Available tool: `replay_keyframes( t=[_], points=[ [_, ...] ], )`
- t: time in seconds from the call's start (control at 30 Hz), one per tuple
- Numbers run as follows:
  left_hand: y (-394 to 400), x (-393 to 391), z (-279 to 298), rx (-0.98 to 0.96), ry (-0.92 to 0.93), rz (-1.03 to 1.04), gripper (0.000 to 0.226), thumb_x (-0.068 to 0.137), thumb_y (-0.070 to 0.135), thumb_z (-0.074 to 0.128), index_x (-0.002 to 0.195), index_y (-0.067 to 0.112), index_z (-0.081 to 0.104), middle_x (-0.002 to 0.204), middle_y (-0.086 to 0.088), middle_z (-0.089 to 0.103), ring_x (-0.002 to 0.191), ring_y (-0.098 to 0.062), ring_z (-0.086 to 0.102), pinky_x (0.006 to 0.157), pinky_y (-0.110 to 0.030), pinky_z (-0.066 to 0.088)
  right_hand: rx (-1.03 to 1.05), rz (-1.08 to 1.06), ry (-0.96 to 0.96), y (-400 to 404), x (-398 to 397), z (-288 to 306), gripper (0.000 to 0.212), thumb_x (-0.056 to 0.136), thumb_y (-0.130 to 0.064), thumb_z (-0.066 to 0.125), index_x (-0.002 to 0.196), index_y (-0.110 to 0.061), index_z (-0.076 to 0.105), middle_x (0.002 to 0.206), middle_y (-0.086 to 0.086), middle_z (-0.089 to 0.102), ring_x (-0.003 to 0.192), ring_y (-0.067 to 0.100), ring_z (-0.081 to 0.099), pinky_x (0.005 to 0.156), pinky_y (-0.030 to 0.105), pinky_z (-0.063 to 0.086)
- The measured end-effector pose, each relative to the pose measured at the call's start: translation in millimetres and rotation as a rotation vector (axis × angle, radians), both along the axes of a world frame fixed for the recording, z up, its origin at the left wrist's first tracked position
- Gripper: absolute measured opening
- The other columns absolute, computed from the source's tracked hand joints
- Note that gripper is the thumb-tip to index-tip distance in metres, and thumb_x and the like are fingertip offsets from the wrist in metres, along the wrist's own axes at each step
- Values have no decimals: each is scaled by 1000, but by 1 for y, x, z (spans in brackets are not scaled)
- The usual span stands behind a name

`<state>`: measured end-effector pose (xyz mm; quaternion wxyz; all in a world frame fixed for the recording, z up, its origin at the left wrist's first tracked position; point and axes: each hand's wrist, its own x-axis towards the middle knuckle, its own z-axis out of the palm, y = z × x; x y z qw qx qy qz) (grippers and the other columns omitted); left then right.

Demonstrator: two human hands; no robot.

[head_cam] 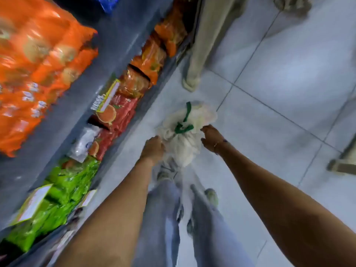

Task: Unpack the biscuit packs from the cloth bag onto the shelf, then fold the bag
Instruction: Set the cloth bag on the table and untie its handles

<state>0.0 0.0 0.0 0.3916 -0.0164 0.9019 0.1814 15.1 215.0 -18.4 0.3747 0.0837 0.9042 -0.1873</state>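
A white cloth bag (185, 130) with green handles lies crumpled on the tiled floor in front of my feet. My left hand (153, 149) grips the bag's left side, fingers closed into the cloth. On the bag's right edge rests my right hand (212, 138), fingers curled on the fabric near the green handles. The bag's inside is hidden. Orange biscuit packs (38, 64) fill the upper shelf at the left. More orange and red packs (119, 110) line the lower shelf. The picture is blurred by motion.
Green packs (57, 193) with price tags sit on the lower shelf nearest me. A white packet (84, 143) lies among the red ones. Another person's beige trouser leg (200, 54) stands by the shelf ahead. More feet show at the right edge (341, 166).
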Motion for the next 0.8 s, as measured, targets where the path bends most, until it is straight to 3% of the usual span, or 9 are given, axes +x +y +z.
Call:
replay_keyframes(
  t=[0.1,0.23,0.3,0.37,0.4,0.5,0.6,0.7,0.8],
  points=[
    [18,0,-78,-17,-8,38,37,90,10,50,123,-8,47,130,-29,48,121,-40,46,98,-40,35,-38,75,-29,-2,-16,-73,64,90,-10,54,147,-3,25,152,17,29,142,26,27,113,25,14],
    [39,6,-152,-68,-28,240,89,76,42,73,138,1,24,140,-21,27,131,-38,31,102,-48,38,-8,254,109,-3,-32,-156,88,80,-25,70,150,-25,16,156,9,22,138,29,33,106,41,39],
    [47,8,-174,-136,32,225,80,79,43,69,137,3,30,140,-19,30,130,-37,33,100,-48,38,77,312,290,-11,-37,-181,69,81,-25,67,142,-32,36,143,12,36,121,33,43,91,39,39],
    [53,5,-183,-147,152,185,46,91,27,56,130,6,46,138,-17,41,128,-35,39,101,-44,37,70,273,443,-19,-41,-189,42,87,-18,57,127,-28,55,124,12,49,106,34,50,79,32,30],
    [54,2,-181,-120,200,218,36,93,19,50,127,7,51,135,-17,47,125,-34,43,99,-42,38,44,232,475,-20,-42,-188,37,87,-14,52,123,-24,58,119,13,53,103,34,52,78,32,28],
    [53,-5,-157,97,182,447,28,97,6,39,121,-1,53,124,-25,59,109,-35,56,83,-27,40,-188,-31,390,-19,-37,-164,38,85,1,50,118,-12,62,118,17,63,105,37,60,87,31,43],
    [53,-7,-113,199,147,519,28,93,1,41,120,1,47,119,-21,61,102,-31,57,76,-25,38,-395,-317,305,-21,-30,-116,31,86,-2,59,116,-7,61,110,19,68,102,32,63,76,15,37],
    [55,-8,-61,234,114,581,32,89,-4,45,121,0,45,114,-23,61,105,-35,58,83,-33,43,-487,-274,248,-27,-28,-63,30,85,2,58,114,-6,62,111,16,67,103,25,60,78,12,34],
    [50,-12,-3,312,149,577,19,87,0,46,101,12,44,95,-12,58,88,-26,55,68,-30,37,-574,-386,250,-26,-33,1,33,84,8,54,113,-5,62,107,10,64,99,15,52,81,14,34]
  ],
)
